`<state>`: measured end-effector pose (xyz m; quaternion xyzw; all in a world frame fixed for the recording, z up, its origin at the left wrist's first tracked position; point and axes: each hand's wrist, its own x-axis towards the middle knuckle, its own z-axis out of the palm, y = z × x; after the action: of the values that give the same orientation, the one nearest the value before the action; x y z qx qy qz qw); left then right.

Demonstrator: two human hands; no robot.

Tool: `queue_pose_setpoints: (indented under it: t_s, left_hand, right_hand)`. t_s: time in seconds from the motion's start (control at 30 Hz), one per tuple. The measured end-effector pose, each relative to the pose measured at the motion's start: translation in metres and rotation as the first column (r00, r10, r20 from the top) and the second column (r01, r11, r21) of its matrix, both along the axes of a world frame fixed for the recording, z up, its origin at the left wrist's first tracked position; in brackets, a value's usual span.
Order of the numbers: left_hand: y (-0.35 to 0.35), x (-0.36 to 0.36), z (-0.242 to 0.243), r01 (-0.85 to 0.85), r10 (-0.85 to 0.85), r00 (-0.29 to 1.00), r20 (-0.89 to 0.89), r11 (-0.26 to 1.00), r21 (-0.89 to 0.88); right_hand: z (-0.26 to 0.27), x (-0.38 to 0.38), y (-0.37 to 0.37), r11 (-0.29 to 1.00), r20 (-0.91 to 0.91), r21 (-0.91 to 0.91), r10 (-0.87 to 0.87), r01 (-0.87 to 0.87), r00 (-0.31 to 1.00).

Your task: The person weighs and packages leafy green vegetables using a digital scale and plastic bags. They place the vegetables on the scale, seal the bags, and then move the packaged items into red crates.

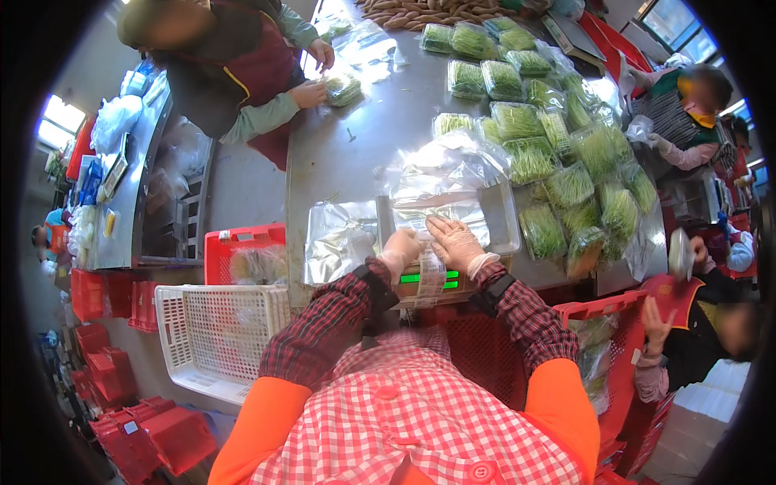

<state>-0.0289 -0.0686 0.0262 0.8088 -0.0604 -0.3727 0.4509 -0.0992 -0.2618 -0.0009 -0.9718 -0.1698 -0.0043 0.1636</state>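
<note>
Both my hands wear thin clear gloves. My left hand (402, 247) has its fingers curled at the lower edge of a clear plastic bag (439, 209); whether it pinches anything is hidden. Flat on the bag, fingers extended, rests my right hand (456, 242). Between my hands a strip of printed labels (430, 276) hangs down over the front of a weighing scale (453, 279) with green lit displays. The bag lies in a shallow metal tray (504, 212). More clear plastic bags (341, 236) lie flat to the left of it.
Clear packs of green sprouts (527, 160) crowd the metal table (388, 97) on the right. Brown tubers (424, 12) are heaped at the far end. A co-worker's hand (308, 94) holds a sprout pack across the table. A white basket (221, 339) and red crates (624, 364) flank me.
</note>
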Motion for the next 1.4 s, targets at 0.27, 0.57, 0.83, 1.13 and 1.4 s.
queue_pose_setpoints:
  t_s: [0.27,0.57,0.83,1.13,1.4]
  left_hand:
    - [0.042,-0.04,0.027,0.363,-0.38,0.924,-0.05,0.909,-0.207]
    - [0.021,0.021,0.032,0.316,-0.323,0.946,-0.011,0.933,-0.173]
    - [-0.001,0.047,-0.023,-0.059,0.045,0.996,0.076,0.978,0.202]
    - [0.032,0.034,-0.017,-0.012,-0.014,0.975,-0.223,0.993,-0.117]
    - [0.056,0.035,0.031,-0.055,-0.057,0.95,-0.308,0.938,-0.342]
  right_hand:
    - [0.019,0.022,-0.013,0.987,0.099,-0.136,-0.074,0.087,0.992]
    - [0.033,0.092,-0.046,0.817,-0.359,0.335,-0.349,0.469,0.865]
    - [0.063,0.043,-0.013,0.966,0.16,0.256,-0.027,-0.015,0.987]
    - [0.006,0.0,0.008,0.999,-0.016,0.02,-0.033,0.033,0.999]
    - [0.015,0.02,0.005,0.629,-0.479,0.638,-0.128,0.445,0.868]
